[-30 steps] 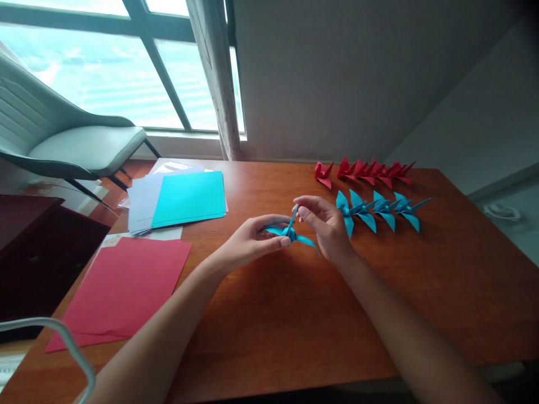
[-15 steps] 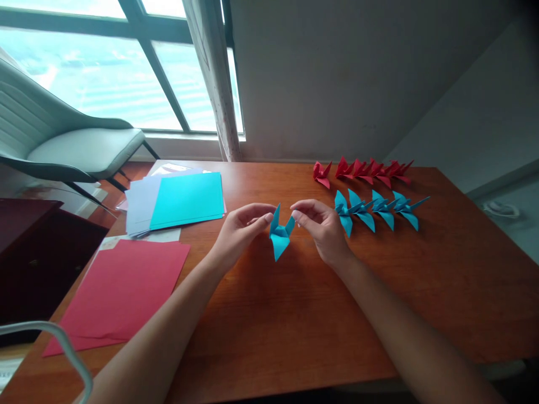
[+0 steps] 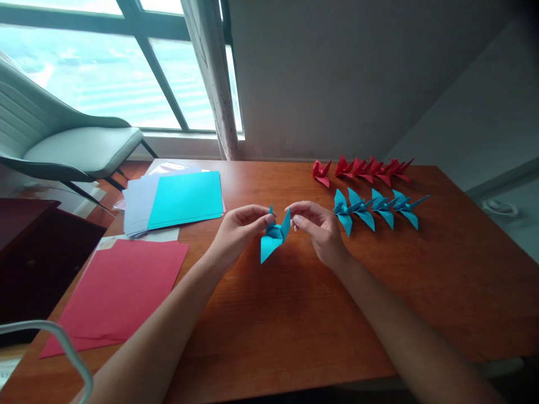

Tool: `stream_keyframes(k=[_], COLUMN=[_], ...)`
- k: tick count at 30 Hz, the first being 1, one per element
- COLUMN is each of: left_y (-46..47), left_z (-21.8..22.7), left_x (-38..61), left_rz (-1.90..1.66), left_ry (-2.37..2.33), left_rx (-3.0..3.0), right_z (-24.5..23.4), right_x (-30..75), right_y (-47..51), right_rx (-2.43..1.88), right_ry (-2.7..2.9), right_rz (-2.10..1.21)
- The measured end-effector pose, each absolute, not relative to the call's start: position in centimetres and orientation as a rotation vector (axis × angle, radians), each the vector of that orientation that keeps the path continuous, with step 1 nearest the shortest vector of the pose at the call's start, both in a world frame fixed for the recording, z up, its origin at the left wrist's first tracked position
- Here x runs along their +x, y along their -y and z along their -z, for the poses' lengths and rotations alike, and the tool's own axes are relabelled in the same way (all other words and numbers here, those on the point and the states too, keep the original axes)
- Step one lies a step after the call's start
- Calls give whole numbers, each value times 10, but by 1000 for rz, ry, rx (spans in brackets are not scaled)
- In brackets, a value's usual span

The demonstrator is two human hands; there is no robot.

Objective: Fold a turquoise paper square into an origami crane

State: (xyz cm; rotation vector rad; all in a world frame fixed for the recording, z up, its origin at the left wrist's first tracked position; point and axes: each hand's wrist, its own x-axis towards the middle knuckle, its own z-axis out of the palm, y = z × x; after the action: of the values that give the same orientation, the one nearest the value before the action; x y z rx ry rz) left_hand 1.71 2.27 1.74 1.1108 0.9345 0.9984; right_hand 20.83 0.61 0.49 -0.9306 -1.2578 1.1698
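A blue origami crane hangs in front of me above the table, tilted, one pointed part aimed down to the left. My left hand is closed on it, pinching its left point between thumb and fingers. Beside the right upright point is my right hand, its fingers curled and the thumb a little off the paper. The index fingertip is at the back of that point; whether it touches is hard to see.
Several blue cranes stand in a row at the right, with several red cranes behind them. Blue sheets and red sheets lie on the table's left side. A pale curved bar is at lower left.
The crane has turned and shifted slightly left, its lower point now swung to the left. My right thumb has come off the right point; my left hand keeps its pinch.
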Motion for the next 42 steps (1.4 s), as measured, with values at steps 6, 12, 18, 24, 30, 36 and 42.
stream_keyframes(k=[6, 12, 18, 24, 30, 36, 42], left_y=[-24, -22, -29, -27, -8, -7, -11], left_z=[-14, -16, -18, -24, -33, -23, -12], left_x=[15, 16, 12, 9, 20, 25, 28], left_rz=[-918, -907, -1116, -1548, -1644, -1354, -1205], left_ry=[-922, -918, -1092, -1340, -1278, -1208, -1153], left_rx=[1093, 1095, 1072, 1477, 2214, 2398, 2355], right_z=[-7, -7, -5, -4, -2, -2, -1], right_x=[208, 208, 207, 205, 208, 208, 208], right_y=[-6, -6, -7, -9, -10, -8, -8], right_rx=[-992, -984, -1024, -1054, -1085, -1128, -1060], right_ry=[1270, 1278, 1272, 1350, 1414, 1430, 1353], right_rz=[-1184, -1173, -1163, -962, -716, -656, -839])
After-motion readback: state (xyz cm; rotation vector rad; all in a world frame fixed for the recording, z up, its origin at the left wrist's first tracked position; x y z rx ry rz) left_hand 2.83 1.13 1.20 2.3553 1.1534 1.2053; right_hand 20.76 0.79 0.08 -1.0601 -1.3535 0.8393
